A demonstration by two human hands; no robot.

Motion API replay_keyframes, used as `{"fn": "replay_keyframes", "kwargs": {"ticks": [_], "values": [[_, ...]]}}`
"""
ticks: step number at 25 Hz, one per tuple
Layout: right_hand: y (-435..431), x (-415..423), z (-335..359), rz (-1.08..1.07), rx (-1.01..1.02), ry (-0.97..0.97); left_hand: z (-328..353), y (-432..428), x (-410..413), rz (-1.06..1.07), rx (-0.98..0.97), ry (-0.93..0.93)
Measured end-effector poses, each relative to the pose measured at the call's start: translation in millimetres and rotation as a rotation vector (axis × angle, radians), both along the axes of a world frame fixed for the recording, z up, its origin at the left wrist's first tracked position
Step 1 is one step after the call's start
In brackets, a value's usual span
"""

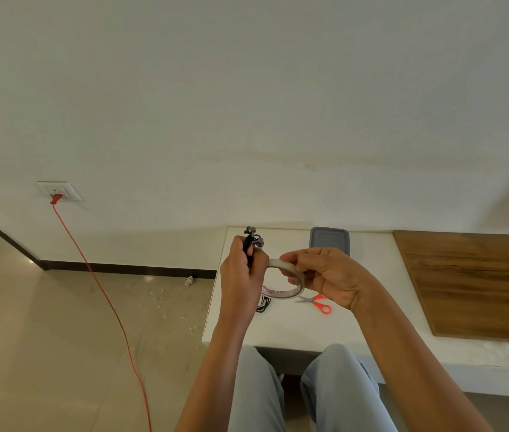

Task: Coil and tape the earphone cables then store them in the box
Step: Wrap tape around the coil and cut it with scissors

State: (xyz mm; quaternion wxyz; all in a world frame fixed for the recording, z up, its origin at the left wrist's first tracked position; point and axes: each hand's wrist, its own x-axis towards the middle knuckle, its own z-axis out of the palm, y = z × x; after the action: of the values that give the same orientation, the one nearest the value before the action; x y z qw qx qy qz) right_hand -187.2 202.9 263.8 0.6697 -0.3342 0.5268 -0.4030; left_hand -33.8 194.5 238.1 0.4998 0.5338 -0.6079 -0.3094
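Though the left hand (238, 275) hides most of the coiled black earphones (249, 242) it grips mid-frame, two earbuds poke out on top. Beside them the right hand (325, 275) pinches a clear tape roll (279, 293). Orange-handled scissors (317, 302) and another black cable (264, 304) lie below, with a grey box (329, 231) behind.

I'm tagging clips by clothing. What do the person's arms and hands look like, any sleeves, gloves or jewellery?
The left hand and right hand are bare: no gloves, rings or watch visible. Both forearms are uncovered to the frame's lower edge; no sleeves show.
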Motion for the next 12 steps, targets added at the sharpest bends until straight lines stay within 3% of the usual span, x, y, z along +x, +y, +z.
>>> {"fn": "replay_keyframes", "kwargs": {"ticks": [6,12], "values": [[1.7,1.2,7.8,0.003,0.000,0.088,5.7,-1.0,-3.6,-0.004,-0.005,0.004],[1.1,-0.3,14.6,-0.009,-0.014,0.035,12.2,-2.7,-4.5,-0.017,-0.009,0.040]]}}
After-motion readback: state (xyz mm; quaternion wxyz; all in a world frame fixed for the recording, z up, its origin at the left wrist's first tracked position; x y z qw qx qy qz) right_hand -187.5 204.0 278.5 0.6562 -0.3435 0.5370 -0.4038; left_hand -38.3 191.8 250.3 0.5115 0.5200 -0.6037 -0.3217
